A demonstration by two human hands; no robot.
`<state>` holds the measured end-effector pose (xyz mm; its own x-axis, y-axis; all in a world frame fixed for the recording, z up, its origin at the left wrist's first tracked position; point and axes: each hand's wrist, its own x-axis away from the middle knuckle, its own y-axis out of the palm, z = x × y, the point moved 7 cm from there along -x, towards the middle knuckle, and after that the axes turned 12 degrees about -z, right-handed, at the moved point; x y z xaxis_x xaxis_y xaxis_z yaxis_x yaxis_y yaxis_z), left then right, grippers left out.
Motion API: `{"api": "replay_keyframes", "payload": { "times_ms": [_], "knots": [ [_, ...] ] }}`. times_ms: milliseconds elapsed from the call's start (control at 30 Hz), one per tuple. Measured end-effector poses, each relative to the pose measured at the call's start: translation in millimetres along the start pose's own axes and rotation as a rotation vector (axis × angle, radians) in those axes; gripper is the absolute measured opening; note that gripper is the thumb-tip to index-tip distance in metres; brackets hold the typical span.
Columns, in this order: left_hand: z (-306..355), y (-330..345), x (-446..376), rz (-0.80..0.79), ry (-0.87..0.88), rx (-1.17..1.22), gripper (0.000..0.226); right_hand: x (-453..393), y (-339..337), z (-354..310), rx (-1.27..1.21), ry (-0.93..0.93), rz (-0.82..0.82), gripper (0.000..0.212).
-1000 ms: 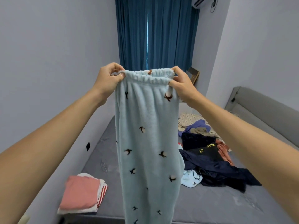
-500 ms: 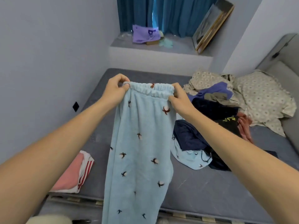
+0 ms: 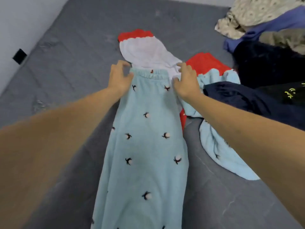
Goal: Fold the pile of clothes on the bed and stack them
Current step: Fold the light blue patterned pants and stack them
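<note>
The light blue fleece pajama pants lie flat, lengthwise on the grey mattress, waistband toward its far edge; the left hand and right hand rest at the waistband's corners, fingers loosely curled, gripping nothing; the unfolded clothes pile sits along the right edge.

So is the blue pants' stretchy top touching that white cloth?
Touching. The head view shows the pants' waistband lying over the white cloth's near edge, no gap.
</note>
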<state>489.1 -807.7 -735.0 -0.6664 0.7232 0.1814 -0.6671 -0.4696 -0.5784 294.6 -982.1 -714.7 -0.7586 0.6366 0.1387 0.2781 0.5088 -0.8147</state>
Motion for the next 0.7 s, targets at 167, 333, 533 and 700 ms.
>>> {"api": "replay_keyframes", "payload": {
  "times_ms": [167, 333, 533, 700],
  "knots": [
    [-117.9, 69.0, 94.5, -0.172, -0.171, 0.001, 0.066, 97.0, 127.0, 35.5, 0.145, -0.014, -0.254, 0.063],
    [-155.3, 71.6, 199.5, -0.067, -0.174, 0.098, 0.080, 196.8, 150.0, 50.2, -0.006, 0.158, -0.066, 0.074],
    [-184.5, 87.3, 319.1, -0.197, -0.323, 0.344, 0.078, 302.7, 159.7, 68.4, -0.512, 0.524, 0.058, 0.091],
    [-201.7, 93.3, 388.7, -0.246, -0.328, 0.371, 0.054, 387.1, 199.3, 69.4, -0.788, 0.620, -0.053, 0.062]
  ]
}}
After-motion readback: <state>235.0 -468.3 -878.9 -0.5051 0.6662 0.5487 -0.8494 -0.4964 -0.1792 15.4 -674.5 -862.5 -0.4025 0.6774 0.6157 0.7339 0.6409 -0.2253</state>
